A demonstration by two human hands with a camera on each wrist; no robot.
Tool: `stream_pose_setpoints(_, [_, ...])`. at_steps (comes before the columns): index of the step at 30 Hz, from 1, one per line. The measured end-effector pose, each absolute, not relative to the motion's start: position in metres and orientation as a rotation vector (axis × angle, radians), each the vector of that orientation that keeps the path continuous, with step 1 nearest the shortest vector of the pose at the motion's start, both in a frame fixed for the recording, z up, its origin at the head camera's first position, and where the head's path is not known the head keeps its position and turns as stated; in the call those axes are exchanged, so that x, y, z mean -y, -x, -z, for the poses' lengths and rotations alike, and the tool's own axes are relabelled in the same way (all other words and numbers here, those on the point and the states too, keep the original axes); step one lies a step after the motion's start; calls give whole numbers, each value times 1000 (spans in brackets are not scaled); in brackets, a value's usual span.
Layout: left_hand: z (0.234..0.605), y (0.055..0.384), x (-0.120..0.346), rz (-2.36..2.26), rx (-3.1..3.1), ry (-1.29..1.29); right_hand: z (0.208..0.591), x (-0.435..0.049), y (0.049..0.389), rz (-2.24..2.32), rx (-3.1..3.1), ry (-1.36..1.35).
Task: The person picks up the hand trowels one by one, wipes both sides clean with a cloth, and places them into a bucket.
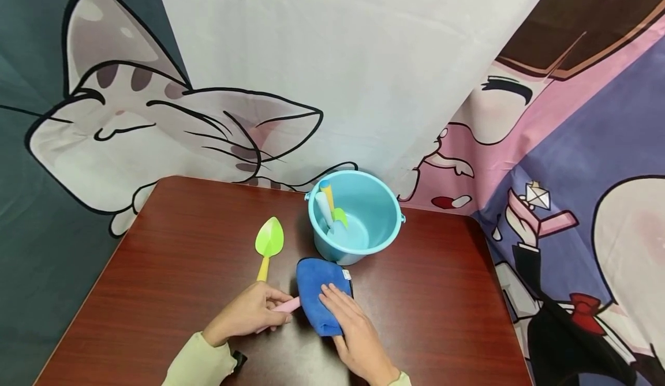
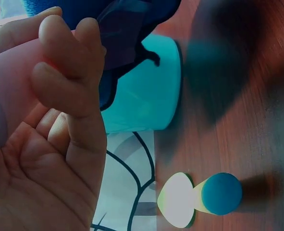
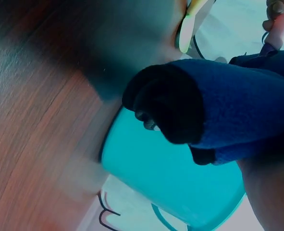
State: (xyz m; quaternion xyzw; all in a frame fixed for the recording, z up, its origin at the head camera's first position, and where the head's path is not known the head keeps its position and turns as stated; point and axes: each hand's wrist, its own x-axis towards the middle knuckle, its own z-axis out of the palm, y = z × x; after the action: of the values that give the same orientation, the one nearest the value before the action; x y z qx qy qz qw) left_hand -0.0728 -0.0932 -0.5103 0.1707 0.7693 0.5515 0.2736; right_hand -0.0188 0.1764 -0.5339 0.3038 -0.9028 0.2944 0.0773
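My left hand grips the pink handle of a toy tool whose head is mostly covered by a blue cloth. In the left wrist view, a purple part of that tool shows beside the cloth, but its full shape is hidden. My right hand holds the cloth around the tool's head, fingers on top and thumb at the lower edge. The right wrist view shows the cloth's folded dark border. Left of the cloth lies a green toy trowel with a yellow handle.
A light blue bucket stands just beyond the cloth, at the table's back edge. Several toy tools, including one with a yellow handle, lean inside it. The brown table meets a printed cartoon curtain behind.
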Motion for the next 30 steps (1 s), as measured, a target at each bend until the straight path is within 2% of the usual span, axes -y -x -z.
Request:
stream_pose_setpoints(9, [508,72,101,-1491,-2043,-517,542,-188,22,-910,2637,-745])
stream_pose_setpoints(19, [511,74,106,-1510,-2023,-547,540,-193,22,-972,2410,-419])
stream_pose_setpoints(24, [516,72,103,-1513,-2007,-526,533,-187,24,-995,2250,-478])
stream_pose_setpoints(30, [520,68,92,-1504,-2010,-481,528,-176,28,-971,2082,-706])
